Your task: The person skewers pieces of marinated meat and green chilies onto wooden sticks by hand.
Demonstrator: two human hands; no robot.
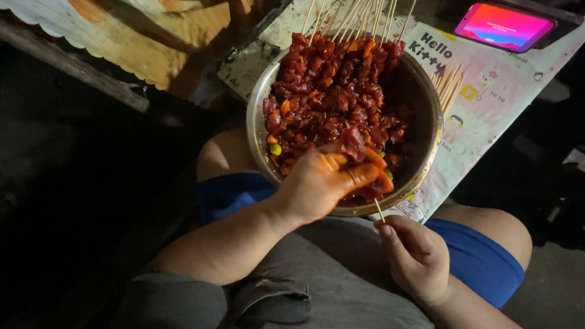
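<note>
Over the metal bowl (426, 116), left fingers (353, 173) pinch red meat (332, 91), right hand (417, 256) grips a skewer (379, 210), phone (504, 25) beyond.

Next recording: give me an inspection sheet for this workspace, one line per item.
Surface: printed paper sheet under the bowl.
Job's things: metal bowl of red marinated meat pieces; loaded skewers lean on its far rim; bare sticks beside it.
Clutter: lit phone.
Hands: left hand, sauce-coated, grips meat; right hand pinches a skewer stick.
Cables: nothing seen.
Surroundings: dark; wooden board at left.
</note>
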